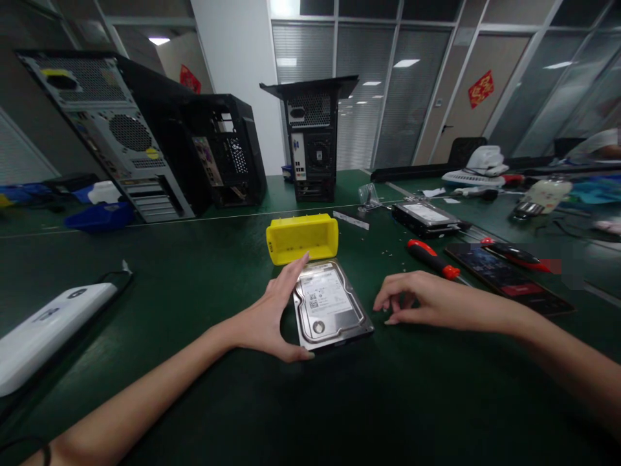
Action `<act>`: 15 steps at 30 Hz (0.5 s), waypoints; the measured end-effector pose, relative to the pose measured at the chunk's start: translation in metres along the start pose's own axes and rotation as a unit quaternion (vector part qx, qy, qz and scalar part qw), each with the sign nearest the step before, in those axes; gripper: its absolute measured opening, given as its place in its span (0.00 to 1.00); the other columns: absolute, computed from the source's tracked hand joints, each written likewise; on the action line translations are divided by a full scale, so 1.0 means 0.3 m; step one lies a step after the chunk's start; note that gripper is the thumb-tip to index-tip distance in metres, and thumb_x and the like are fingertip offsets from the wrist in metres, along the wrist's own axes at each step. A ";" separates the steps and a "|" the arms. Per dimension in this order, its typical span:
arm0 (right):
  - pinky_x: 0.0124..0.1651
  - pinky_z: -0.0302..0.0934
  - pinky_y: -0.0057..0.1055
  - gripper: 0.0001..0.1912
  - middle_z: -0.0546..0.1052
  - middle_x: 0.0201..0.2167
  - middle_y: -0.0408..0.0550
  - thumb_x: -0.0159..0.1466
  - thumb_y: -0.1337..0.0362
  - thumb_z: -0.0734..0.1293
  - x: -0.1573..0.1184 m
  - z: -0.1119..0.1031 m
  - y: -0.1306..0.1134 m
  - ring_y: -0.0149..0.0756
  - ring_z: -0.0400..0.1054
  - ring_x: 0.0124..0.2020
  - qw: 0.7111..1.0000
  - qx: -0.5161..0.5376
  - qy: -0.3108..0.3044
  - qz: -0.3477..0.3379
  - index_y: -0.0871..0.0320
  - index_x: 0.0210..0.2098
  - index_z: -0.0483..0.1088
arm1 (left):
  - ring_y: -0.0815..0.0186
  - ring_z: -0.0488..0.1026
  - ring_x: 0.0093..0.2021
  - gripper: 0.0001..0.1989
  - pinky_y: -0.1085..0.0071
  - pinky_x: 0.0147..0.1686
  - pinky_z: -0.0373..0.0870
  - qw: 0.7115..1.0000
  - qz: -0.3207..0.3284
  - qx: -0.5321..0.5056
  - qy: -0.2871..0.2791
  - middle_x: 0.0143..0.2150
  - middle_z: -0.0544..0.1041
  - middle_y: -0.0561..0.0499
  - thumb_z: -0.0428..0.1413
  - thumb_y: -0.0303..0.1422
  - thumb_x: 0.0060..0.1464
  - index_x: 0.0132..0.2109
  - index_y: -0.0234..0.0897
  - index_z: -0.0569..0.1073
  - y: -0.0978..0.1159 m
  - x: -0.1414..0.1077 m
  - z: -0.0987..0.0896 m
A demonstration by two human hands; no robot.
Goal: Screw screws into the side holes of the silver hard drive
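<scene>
A silver hard drive [330,301] lies label up on the green table. My left hand [272,317] is closed across its left side, thumb at the near edge and fingers at the far edge. Just right of the drive hovers my right hand [412,301], apart from it. Its fingers are loosely curled, with a gap to the thumb and nothing clearly visible between them. Behind the drive, a yellow plastic bin [303,236] holds a few small dark bits, too small to name. A red and black screwdriver [433,259] rests beyond my right hand.
Computer cases [315,142] stand at the back, with a large one [111,129] at left. More drives [425,217] sit at back right. A phone [504,278] lies beside my right forearm. A white power strip [53,327] is at left. Tiny loose pieces are scattered near the screwdriver.
</scene>
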State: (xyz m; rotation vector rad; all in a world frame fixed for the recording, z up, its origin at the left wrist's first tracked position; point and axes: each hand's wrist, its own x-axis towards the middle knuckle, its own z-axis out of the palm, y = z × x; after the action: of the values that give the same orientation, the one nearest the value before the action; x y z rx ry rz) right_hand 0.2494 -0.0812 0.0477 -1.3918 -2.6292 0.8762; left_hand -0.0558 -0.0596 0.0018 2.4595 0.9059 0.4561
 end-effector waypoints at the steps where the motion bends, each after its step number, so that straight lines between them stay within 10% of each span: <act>1: 0.40 0.62 0.26 0.17 0.71 0.40 0.44 0.59 0.52 0.63 0.002 0.001 0.002 0.28 0.66 0.38 1.000 0.006 -0.007 0.005 0.55 0.43 0.70 | 0.39 0.33 0.64 0.67 0.39 0.59 0.35 1.000 0.002 -0.006 0.003 0.67 0.29 0.46 0.65 0.49 0.33 0.63 0.49 0.22 -0.002 -0.003 0.000; 15: 0.39 0.63 0.23 0.12 0.73 0.36 0.42 0.60 0.56 0.62 0.024 0.009 0.042 0.26 0.68 0.37 0.999 0.015 -0.027 0.015 0.57 0.36 0.72 | 0.41 0.35 0.64 0.66 0.41 0.60 0.38 0.999 -0.010 -0.036 0.011 0.67 0.29 0.49 0.66 0.49 0.32 0.64 0.50 0.25 -0.005 -0.013 -0.003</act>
State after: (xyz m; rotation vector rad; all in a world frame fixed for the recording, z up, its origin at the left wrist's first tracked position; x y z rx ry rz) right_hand 0.2538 -0.0714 0.0376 -1.4253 -2.6284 0.9649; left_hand -0.0600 -0.0609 0.0012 2.3825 0.9069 0.5013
